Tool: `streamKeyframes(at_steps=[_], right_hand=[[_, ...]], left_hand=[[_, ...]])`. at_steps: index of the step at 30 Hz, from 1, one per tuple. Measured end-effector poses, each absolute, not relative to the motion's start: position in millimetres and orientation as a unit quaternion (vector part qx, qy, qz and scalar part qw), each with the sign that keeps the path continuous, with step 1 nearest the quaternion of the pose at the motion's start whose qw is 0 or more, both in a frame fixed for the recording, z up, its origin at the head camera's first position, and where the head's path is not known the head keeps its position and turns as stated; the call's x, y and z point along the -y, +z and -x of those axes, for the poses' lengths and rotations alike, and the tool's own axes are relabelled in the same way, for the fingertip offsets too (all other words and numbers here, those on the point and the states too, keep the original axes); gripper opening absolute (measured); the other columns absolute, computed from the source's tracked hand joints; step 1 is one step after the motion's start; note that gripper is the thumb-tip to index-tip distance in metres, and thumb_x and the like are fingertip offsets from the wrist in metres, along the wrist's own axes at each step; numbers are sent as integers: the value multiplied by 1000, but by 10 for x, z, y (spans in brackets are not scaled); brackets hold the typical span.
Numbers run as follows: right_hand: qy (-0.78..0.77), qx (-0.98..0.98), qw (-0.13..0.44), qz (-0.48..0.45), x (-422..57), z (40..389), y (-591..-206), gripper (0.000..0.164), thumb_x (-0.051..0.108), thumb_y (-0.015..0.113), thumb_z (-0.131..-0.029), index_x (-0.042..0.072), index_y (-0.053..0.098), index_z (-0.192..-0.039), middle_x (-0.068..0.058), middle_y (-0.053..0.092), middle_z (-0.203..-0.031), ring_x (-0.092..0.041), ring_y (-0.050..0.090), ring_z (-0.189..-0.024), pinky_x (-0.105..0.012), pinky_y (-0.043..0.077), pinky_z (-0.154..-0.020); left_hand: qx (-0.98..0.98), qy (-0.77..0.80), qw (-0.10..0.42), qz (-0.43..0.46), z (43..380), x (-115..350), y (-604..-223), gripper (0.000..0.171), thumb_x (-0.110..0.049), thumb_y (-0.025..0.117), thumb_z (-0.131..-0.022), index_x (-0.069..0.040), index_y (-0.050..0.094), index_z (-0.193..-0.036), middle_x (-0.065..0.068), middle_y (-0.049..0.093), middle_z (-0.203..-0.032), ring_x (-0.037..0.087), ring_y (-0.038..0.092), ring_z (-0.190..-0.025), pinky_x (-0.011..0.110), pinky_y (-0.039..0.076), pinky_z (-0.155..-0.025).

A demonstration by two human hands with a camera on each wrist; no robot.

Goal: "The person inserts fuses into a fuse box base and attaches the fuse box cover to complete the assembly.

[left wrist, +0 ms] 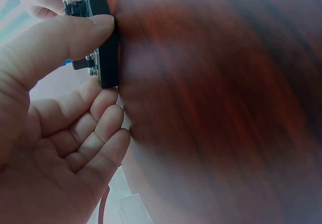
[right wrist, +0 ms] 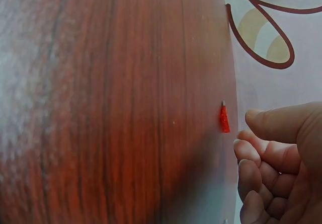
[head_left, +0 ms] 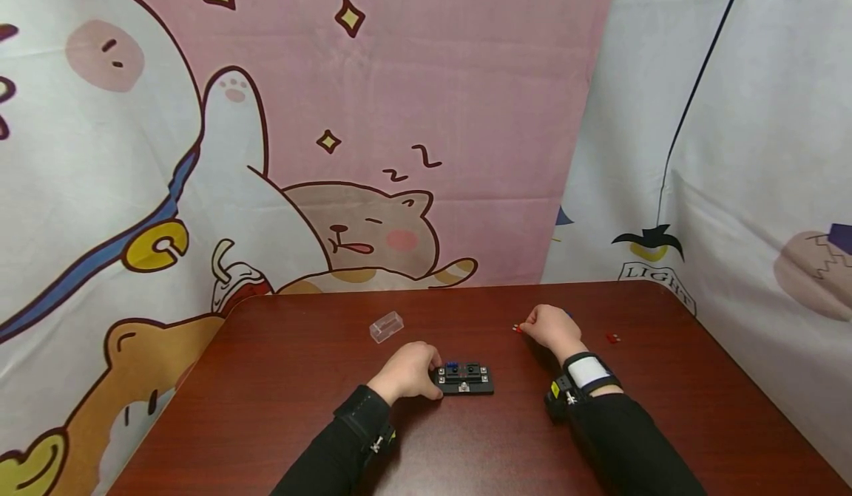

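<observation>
Red piece (right wrist: 224, 121): slim, dark-tipped, just beside right hand (head_left: 551, 327), apparently untouched.
Right hand: loosely curled, holding nothing; best to pinch squarely with thumb and index.
Black module (head_left: 464, 379): blocky, metal-studded, inside left hand (head_left: 409, 370).
Left hand: gripping one end; best held steady.
Clear box (head_left: 387, 327): rigid-looking, beyond left hand.
Tabletop (head_left: 492, 444): glossy, wood-grained, beneath both.

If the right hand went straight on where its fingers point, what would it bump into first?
Most likely the small red piece just ahead of the right hand; the exact gap is hard to judge.
</observation>
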State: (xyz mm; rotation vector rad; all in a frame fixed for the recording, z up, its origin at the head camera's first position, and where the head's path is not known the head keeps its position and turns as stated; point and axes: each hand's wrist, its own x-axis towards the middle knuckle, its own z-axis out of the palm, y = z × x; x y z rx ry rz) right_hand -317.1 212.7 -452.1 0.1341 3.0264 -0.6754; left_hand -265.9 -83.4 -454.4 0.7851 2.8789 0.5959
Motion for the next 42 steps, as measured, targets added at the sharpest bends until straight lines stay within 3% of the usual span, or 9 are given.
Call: streamKeyframes(at_steps=[7, 14, 21, 33, 37, 42], right_hand=[[-211, -975, 32, -63, -2083, 3201, -4526, 30, 31, 71, -91, 13, 60, -69, -2, 55, -65, -18, 52, -61, -32, 39, -52], [-198, -976, 52, -74, -2041, 3223, -4542, 50, 36, 69, -92, 17, 49, -50, 5, 36, -51, -14, 40, -50, -30, 31, -49], [-193, -977, 49, -83, -2001, 3221, -4537, 34, 37, 69, -91, 9, 69, -71, -5, 60, -69, -22, 54, -64, -38, 45, -55], [-182, -976, 58, -101, -1942, 3322, -4563, 31, 34, 71, -91, 4, 72, -96, -16, 68, -99, -27, 59, -76, -45, 49, -62], [-184, -976, 60, -97, -1938, 3335, -4578, 27, 31, 70, -91, 5, 73, -94, -18, 68, -104, -28, 60, -77, -46, 49, -61], [-184, -978, 55, -84, -1946, 3342, -4597, 22, 28, 68, -92, 8, 71, -82, -15, 69, -97, -26, 60, -76, -45, 49, -59]], left_hand=[[-944, 200, 50, -257, 2664, 834, -4547, 41, -27, 92, -62, -10, 71, -93, -6, 57, -81, 10, 52, -75, 30, 47, -73], [-939, 199, 32, -279, 2680, 836, -4557, 40, -25, 92, -60, -9, 71, -91, -4, 61, -81, 10, 54, -74, 30, 48, -71], [-940, 197, 34, -277, 2679, 837, -4543, 41, -25, 92, -60, -8, 71, -90, -4, 60, -80, 10, 53, -73, 30, 47, -71], [-943, 198, 40, -266, 2673, 834, -4546, 41, -25, 92, -60, -9, 71, -91, -5, 58, -79, 10, 51, -73, 29, 47, -71], [-941, 200, 41, -268, 2668, 834, -4532, 41, -25, 92, -61, -9, 71, -91, -5, 59, -80, 10, 52, -73, 30, 47, -71], [-941, 200, 37, -272, 2661, 836, -4527, 41, -25, 92, -60, -9, 71, -91, -4, 60, -81, 11, 54, -74, 30, 47, -71]])
